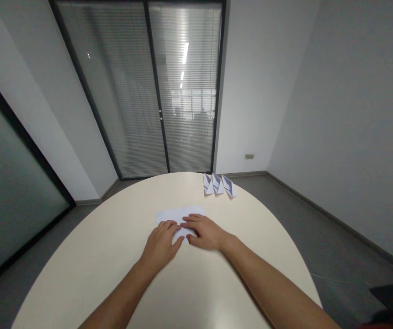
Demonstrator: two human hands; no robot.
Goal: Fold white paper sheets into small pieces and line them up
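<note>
We see a white sheet of paper (180, 214) on a plain cream tabletop (114, 256). Three folded paper pieces (219, 184) are white with pale grey shaded faces. We note light grey walls (337, 114), a darker grey floor (320, 228), black door frames (155, 87), and blinds (186, 91) striped in fine grey horizontal lines.

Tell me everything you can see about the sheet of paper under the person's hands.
The sheet of paper is white and thin, lying flat on the cream round table, near its middle. Its far edge and left corner show; the near part is covered. The left hand and right hand both press on it palm down, fingertips meeting over its centre. It looks partly folded, though the creases are hard to make out. It lies apart from the three folded paper shapes farther back.
</note>
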